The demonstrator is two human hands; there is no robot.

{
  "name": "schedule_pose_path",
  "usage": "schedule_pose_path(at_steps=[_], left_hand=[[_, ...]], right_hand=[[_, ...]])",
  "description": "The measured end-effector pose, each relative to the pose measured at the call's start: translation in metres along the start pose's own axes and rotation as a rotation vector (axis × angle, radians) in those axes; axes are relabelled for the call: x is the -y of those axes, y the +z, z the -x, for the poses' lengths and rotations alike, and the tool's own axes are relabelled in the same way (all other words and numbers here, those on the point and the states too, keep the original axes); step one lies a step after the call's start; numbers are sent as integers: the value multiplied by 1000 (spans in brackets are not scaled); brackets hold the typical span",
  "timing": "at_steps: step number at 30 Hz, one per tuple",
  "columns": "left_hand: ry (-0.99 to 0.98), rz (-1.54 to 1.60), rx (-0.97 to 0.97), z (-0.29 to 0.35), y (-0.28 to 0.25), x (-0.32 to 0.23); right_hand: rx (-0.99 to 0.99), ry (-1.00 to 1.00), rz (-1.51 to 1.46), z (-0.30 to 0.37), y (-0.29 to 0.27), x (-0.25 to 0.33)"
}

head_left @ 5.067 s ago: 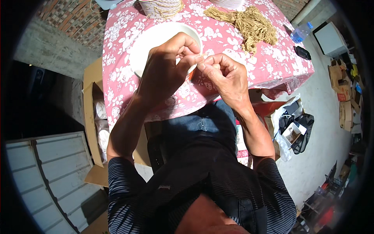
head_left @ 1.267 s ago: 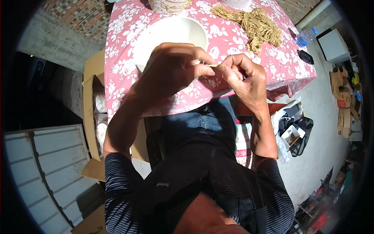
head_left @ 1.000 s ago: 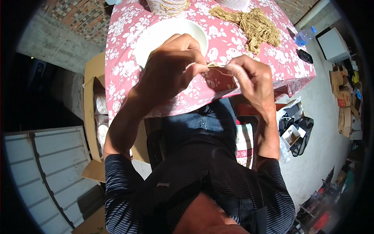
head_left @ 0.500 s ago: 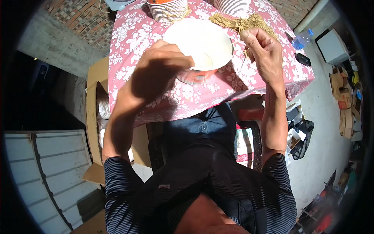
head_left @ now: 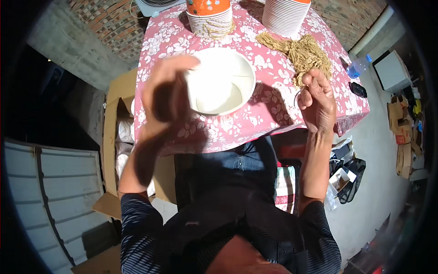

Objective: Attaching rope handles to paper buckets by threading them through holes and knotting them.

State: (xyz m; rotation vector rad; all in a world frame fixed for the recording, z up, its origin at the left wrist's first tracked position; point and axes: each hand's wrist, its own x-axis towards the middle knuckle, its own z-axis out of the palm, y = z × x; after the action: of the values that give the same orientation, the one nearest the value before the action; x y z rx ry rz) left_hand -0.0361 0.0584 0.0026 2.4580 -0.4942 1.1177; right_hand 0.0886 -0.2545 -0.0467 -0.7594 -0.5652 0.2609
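A round paper tub (head_left: 244,98), white inside, stands on the flowered tablecloth with its mouth facing up. A thin line, perhaps a strand of cord, crosses its inner wall. My left hand (head_left: 166,93) is at the tub's left rim, its fingers overlapping the edge; motion blur hides whether they grip it. To the right of the tub, my right hand (head_left: 318,98) is raised, thumb and fingertips pinched together on a thin cord (head_left: 295,98) that curves down beside them. Just beyond lies a loose bundle of golden-tan cords (head_left: 312,55).
At the back stand an orange-topped stack of tubs (head_left: 210,23) with cords draped on it and a second tall stack (head_left: 285,18). A plastic bottle (head_left: 358,67) and a black object (head_left: 358,90) are at the right edge. An open cardboard box (head_left: 112,137) flanks the table's left.
My left hand has moved left, from in front of the tub to its left rim. My right hand has come lower and nearer. The tub's mouth now shows more of its inside; the view has shifted.
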Motion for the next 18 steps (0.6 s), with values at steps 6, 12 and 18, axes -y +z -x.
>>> schedule_pose_path(at_steps=[6,12,18], left_hand=[[-38,180,113,9,55,-60],[-201,406,68,-11,57,-67],[-547,815,335,-30,62,-59]], right_hand=[[-114,133,-129,-3,28,-14],[-99,176,-137,5,54,-24],[-54,179,-55,3,60,-25]])
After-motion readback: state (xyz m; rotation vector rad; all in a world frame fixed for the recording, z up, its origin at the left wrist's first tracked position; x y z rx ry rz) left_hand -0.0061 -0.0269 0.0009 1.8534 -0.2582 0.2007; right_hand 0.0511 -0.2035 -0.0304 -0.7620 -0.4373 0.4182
